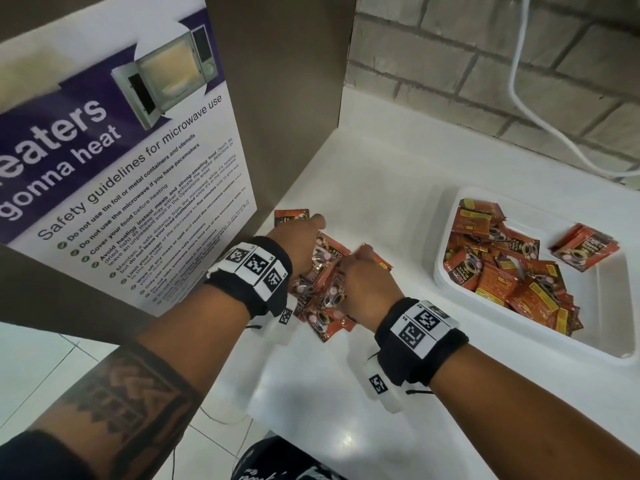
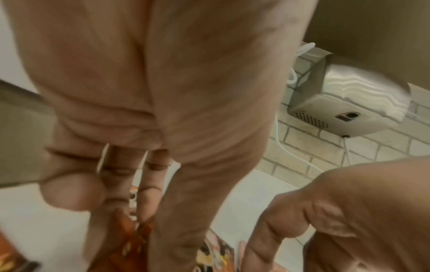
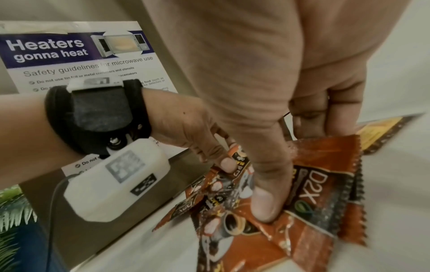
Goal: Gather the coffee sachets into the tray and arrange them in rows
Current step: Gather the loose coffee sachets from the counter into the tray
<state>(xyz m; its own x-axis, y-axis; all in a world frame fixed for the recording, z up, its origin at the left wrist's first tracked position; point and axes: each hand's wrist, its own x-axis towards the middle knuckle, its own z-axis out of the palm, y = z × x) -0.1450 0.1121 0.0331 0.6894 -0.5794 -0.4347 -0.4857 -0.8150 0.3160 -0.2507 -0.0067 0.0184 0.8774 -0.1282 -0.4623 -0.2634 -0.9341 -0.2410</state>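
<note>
While both hands work the loose pile, the scene reads as follows in the head view.
Left hand (image 1: 304, 244): fingers curled down into the pile of coffee sachets (image 1: 320, 289), thumb pinching one, as the right wrist view shows.
Right hand (image 1: 360, 278): just beside the left, at its 4 o'clock, thumb and curled fingers gripping several sachets from the same pile.
Pile: lies on the white counter (image 1: 381, 161), near the counter's 8 o'clock edge; one sachet (image 1: 291, 216) pokes out at the pile's 11 o'clock.
Tray (image 1: 446, 271): white, at 3 o'clock from the hands, apart from the pile.
Sachets in tray (image 1: 502, 271): heaped unevenly on its 9 o'clock side; a small stack (image 1: 585, 245) rests at its 1 o'clock.
Poster (image 1: 131, 168): microwave safety notice, at 10 o'clock from the hands.
Cable (image 1: 540, 116): white, against the brick wall at 1 o'clock.
</note>
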